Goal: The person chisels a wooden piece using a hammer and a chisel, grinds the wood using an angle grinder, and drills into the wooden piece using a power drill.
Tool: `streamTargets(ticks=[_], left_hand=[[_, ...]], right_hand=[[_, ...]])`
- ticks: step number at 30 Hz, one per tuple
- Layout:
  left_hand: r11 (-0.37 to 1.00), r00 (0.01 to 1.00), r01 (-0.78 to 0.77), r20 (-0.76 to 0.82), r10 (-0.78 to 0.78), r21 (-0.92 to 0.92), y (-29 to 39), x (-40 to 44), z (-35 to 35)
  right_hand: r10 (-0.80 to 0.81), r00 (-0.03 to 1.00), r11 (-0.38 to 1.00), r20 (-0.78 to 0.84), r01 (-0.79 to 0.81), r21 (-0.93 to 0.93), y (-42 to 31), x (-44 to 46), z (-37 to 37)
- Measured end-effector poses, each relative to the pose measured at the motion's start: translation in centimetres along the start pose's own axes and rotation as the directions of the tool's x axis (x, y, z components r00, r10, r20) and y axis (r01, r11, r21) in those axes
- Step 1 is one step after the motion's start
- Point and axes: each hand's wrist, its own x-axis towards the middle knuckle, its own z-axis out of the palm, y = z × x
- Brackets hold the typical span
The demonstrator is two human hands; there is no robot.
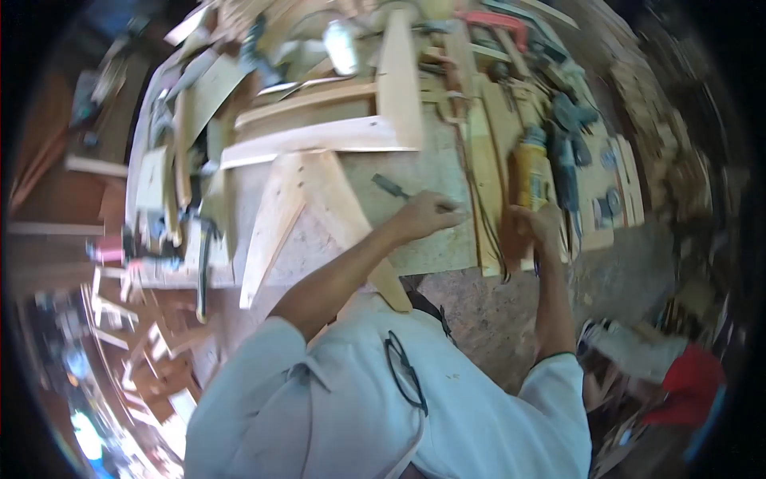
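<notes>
My left hand [431, 216] is closed above the bench, with its fingers curled. From its far side sticks a flat dark blade with a narrow neck, a chisel [389, 187] by its look; the handle is hidden in the hand. My right hand [540, 227] is closed around the lower end of a yellow bottle [531, 172], which points away from me. Left of my hands, a V-shaped joined wooden piece [275, 211] lies on the bench, one leg reaching under my left forearm. Beyond it rests an L-shaped wooden frame [319, 137].
The workbench [427, 259] carries boards and tools. A hammer [203, 267] hangs over the left front edge. Right of the bottle lies a blue power tool [566, 152]; a red clamp [499, 24] is at the back. A person in red [690, 383] is low at the right.
</notes>
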Motion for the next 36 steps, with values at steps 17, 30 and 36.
streamTargets(ticks=[17,30,36], left_hand=[[0.525,0.987,-0.146,-0.09,0.13,-0.839,9.6,-1.8,3.4],[0.859,0.739,-0.292,-0.669,-0.077,-0.421,2.5,-13.2,-7.0],[0.831,0.67,-0.301,-0.724,-0.165,-0.468,0.9,-17.6,-10.3]], right_hand=[[-0.251,0.83,0.6,0.499,-0.271,0.753,-11.3,-15.0,2.8],[-0.296,0.695,0.86,0.655,-0.104,0.499,-20.2,-19.5,17.8],[-0.261,0.66,0.871,0.704,-0.154,0.467,-21.0,-20.9,24.0]])
